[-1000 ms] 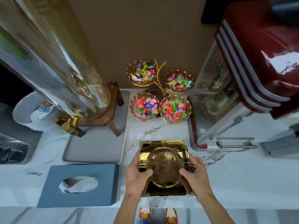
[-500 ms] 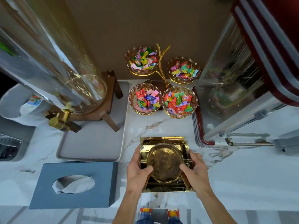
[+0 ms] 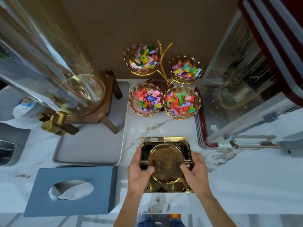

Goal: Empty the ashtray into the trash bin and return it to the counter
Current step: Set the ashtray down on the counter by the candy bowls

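The shiny gold ashtray (image 3: 165, 164) sits on the white marble counter (image 3: 246, 177), held between the left hand (image 3: 139, 174) and right hand (image 3: 196, 173), thumbs on its round bowl. Bare counter lies to its right; a blue tissue box (image 3: 72, 190) is near its left. Both hands hold it just like before.

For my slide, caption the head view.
Both hands, left hand and right hand, grip a gold ashtray on the marble counter.

White marble counter (image 3: 246, 177) bears a grey tray (image 3: 91, 145), blue tissue box (image 3: 72, 190), gold ashtray (image 3: 165, 163), candy-bowl stand (image 3: 164, 82) and red-based glass machine (image 3: 246, 87).
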Tool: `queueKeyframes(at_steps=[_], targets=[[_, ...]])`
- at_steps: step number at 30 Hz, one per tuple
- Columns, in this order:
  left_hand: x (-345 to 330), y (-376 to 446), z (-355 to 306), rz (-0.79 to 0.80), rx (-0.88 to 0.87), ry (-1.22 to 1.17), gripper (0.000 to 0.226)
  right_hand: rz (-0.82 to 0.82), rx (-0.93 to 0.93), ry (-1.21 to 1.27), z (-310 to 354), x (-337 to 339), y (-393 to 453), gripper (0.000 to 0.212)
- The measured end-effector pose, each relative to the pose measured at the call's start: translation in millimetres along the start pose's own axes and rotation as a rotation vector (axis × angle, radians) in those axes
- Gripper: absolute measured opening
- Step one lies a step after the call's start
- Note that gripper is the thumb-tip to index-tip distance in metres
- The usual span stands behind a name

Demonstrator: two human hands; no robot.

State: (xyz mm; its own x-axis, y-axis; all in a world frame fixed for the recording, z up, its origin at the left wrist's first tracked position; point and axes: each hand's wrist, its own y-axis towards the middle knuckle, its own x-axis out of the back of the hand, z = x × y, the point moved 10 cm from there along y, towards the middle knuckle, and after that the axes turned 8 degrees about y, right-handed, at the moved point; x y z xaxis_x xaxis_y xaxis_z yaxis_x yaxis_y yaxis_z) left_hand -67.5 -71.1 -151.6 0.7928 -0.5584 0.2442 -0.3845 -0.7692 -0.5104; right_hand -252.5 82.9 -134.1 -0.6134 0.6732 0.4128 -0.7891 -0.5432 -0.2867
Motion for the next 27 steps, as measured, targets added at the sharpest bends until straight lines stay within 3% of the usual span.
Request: queueKeyframes(at_steps=[9,27], targets=[[-2,1,6,-0.017,-0.017,0.068,0.089,0.043,0.015,-0.151,-2,-1,1,0.057],[1,1,5,-0.08,-0.096,0.131,0.093,0.061,-0.004,-0.187,-13,-3,7,0.056]])
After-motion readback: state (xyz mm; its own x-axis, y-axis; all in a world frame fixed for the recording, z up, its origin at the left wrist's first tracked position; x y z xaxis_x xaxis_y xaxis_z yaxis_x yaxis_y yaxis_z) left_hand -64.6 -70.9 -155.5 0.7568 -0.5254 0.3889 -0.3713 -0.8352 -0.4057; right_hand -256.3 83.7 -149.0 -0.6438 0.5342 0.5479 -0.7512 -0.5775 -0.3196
